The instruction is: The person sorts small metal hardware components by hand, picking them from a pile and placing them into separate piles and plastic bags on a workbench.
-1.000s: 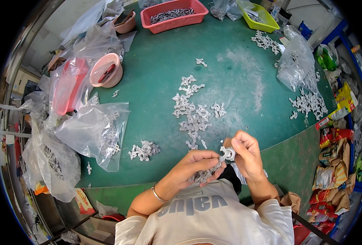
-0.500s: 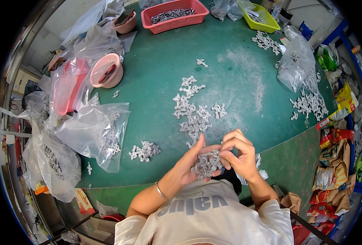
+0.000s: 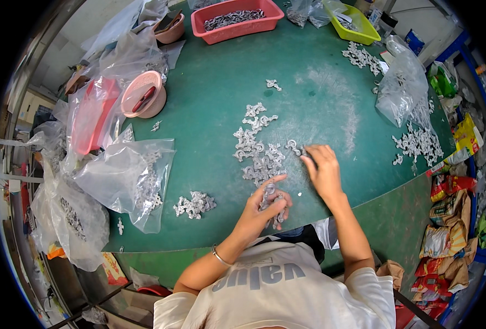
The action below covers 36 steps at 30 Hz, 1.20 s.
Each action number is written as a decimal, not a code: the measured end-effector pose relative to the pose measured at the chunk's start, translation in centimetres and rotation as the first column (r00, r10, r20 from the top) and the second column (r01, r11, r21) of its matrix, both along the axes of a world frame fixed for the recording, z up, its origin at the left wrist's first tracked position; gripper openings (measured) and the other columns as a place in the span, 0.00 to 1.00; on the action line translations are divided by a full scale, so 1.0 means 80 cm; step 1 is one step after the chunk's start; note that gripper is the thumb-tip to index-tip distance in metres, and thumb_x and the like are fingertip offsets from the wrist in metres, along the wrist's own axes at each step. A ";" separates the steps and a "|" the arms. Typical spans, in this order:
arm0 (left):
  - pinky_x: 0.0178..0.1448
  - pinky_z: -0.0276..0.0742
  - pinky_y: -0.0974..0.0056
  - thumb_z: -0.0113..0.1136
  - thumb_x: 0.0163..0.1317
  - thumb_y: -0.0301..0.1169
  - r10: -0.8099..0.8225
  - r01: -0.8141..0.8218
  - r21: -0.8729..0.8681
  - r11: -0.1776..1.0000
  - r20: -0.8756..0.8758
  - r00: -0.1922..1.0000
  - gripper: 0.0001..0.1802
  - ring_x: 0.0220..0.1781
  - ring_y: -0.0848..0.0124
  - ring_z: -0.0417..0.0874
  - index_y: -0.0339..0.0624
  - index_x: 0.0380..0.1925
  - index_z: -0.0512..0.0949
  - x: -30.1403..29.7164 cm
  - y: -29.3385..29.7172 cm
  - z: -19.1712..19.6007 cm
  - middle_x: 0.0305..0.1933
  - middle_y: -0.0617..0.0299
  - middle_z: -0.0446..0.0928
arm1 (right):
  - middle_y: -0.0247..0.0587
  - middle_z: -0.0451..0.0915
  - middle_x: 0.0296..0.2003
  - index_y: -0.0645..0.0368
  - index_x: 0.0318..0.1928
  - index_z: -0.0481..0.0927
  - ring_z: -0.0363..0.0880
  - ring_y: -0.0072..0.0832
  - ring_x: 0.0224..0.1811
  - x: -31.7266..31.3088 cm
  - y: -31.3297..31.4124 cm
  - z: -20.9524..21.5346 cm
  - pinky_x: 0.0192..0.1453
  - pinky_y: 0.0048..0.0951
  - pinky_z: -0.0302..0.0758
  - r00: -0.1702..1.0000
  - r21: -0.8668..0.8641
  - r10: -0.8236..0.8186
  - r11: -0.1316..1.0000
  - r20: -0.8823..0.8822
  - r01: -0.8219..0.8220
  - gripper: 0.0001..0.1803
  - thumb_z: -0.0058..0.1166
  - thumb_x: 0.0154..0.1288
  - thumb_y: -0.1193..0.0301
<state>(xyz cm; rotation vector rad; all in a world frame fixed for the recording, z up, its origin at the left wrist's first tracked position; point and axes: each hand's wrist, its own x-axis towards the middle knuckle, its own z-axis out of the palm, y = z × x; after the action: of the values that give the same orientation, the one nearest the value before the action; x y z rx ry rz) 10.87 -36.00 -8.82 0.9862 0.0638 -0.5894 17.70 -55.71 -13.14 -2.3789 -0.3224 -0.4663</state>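
Observation:
My left hand (image 3: 262, 209) is closed around a bunch of small grey metal parts (image 3: 271, 203) just above the near edge of the green table (image 3: 210, 104). My right hand (image 3: 323, 170) lies flat on the table, its fingers on a metal part (image 3: 294, 146) at the right edge of a loose pile of the same parts (image 3: 256, 148). A smaller heap of metal parts (image 3: 194, 204) lies to the left of my left hand.
Clear plastic bags with parts (image 3: 123, 175) crowd the left side beside a pink bowl (image 3: 143, 101). A red tray of parts (image 3: 234, 20) and a yellow-green tray (image 3: 354, 23) stand at the far edge. Another bag (image 3: 402, 88) and parts (image 3: 418, 143) lie right.
My hands were together near my chest on the bunch of parts. My right hand has let go and reached out to the pile; my left still holds the bunch.

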 end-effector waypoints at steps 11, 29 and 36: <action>0.16 0.68 0.72 0.47 0.65 0.43 0.041 -0.070 -0.135 0.988 -0.205 0.978 0.26 0.27 0.66 0.76 0.43 0.59 0.63 0.008 0.002 0.016 0.33 0.55 0.73 | 0.41 0.79 0.32 0.70 0.44 0.76 0.78 0.25 0.31 -0.066 0.010 0.064 0.36 0.24 0.72 0.783 0.942 0.524 0.188 -0.335 0.277 0.13 0.50 0.66 0.72; 0.21 0.70 0.76 0.55 0.59 0.21 0.030 -0.369 0.342 0.864 0.697 0.717 0.08 0.26 0.75 0.78 0.33 0.39 0.73 -0.013 0.008 0.035 0.34 0.55 0.76 | 0.37 0.79 0.26 0.66 0.35 0.76 0.75 0.18 0.26 -0.092 0.041 0.094 0.32 0.19 0.69 0.850 0.918 0.422 0.361 -0.317 0.163 0.08 0.48 0.67 0.73; 0.14 0.65 0.76 0.50 0.65 0.36 0.055 -0.055 -0.022 0.998 -0.028 0.998 0.11 0.23 0.72 0.77 0.38 0.34 0.72 -0.008 0.013 0.051 0.30 0.56 0.75 | 0.32 0.71 0.15 0.65 0.22 0.72 0.66 0.14 0.18 -0.091 0.042 0.100 0.22 0.18 0.61 0.890 0.794 0.349 0.608 -0.293 0.023 0.16 0.46 0.68 0.71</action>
<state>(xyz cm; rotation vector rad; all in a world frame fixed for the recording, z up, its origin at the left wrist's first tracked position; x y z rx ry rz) 10.19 -34.98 -4.76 0.9515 0.1084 -0.5524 10.42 -52.36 -5.11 -1.4834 -0.0932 0.0412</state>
